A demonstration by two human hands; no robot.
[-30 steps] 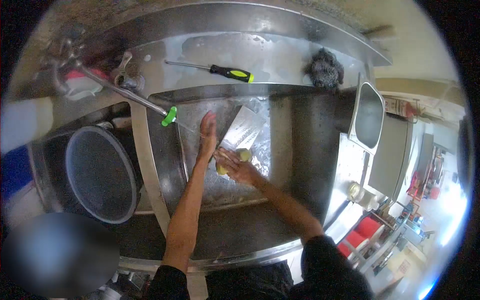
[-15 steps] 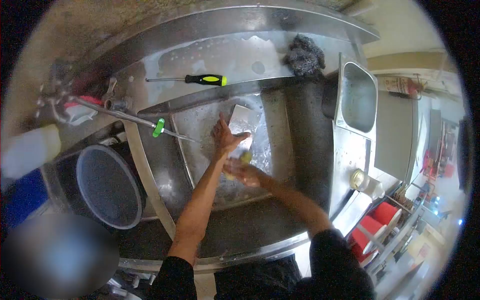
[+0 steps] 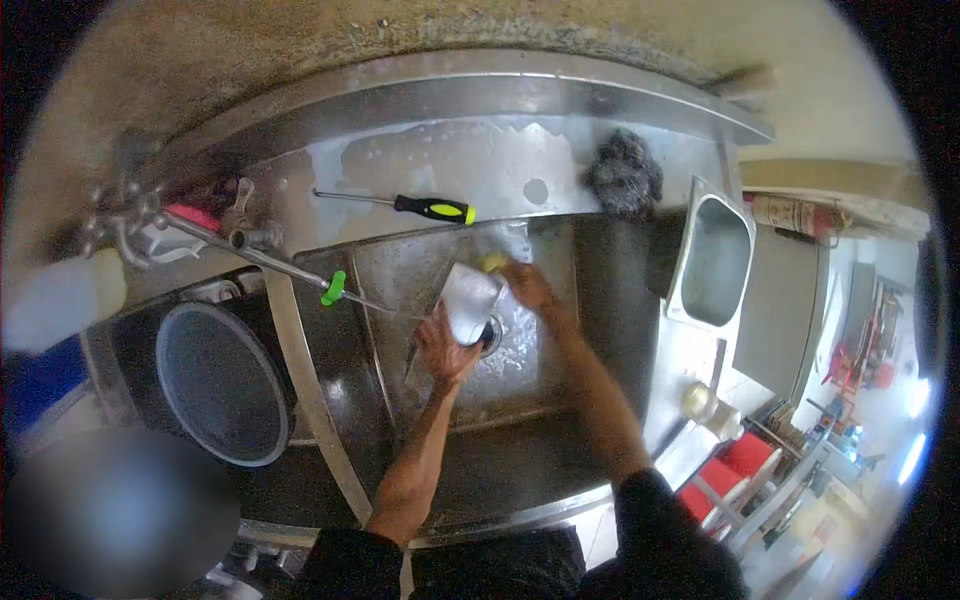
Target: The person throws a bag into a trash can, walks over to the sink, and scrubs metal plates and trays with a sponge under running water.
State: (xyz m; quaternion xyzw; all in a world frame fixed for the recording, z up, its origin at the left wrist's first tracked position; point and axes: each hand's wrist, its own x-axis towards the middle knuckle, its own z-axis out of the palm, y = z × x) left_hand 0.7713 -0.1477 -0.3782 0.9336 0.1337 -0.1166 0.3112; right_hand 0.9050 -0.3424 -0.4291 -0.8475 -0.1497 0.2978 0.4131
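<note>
My left hand (image 3: 446, 350) grips the lower edge of a shiny metal piece (image 3: 467, 303), which is tilted above the sink floor. My right hand (image 3: 530, 288) is closed round a yellowish sponge (image 3: 493, 262) at the top right edge of the metal piece. Below the piece, the round drain (image 3: 491, 336) shows partly in the wet sink basin (image 3: 545, 370). From the left, a tap spout with a green clip (image 3: 334, 288) reaches over the basin, and a thin stream of water runs toward my left hand.
A screwdriver (image 3: 432, 208) and a dark scouring pad (image 3: 625, 175) lie on the back ledge. To the right stands a metal container (image 3: 716, 261), with a jar (image 3: 698, 401) nearer. A large round vessel (image 3: 222, 385) fills the left basin.
My left hand has taken hold of the metal piece and raised it off the sink floor, uncovering the drain. My right hand has moved up and right with the sponge. The view has shifted.
</note>
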